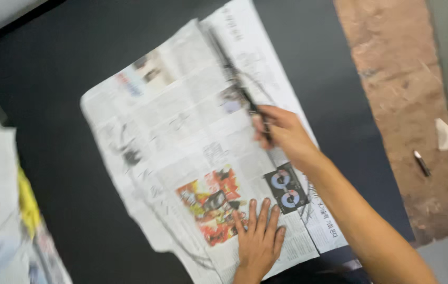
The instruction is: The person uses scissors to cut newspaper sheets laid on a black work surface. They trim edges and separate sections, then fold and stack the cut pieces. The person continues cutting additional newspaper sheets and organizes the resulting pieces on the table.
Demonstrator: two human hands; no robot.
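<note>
Nearest the viewer, the left hand [258, 239] lies flat on the newspaper [182, 142], fingers spread a little and pointing away, palm pressing the sheet's near edge just beside a red and yellow picture and a small dark panel with two pale rings. It grips nothing; it only pins the paper to the dark table [50, 94]. Farther off and slightly right, the right hand [279, 131] is closed around the near end of a long dark blade or straightedge [234, 73]; motion blur makes it hard to say which. The tool's long axis runs from that fist away and to the left, along a fold or seam where a second sheet overlaps the first, so the line of work stretches from the right hand toward the far edge of the paper. The left hand sits on the near side of that line, close by it. At the near left lies a heap of crumpled paper [3, 210]. Far right, a worn brown strip of floor [397, 105] holds a small dark stick [421, 163] and a white scrap [445, 134].
</note>
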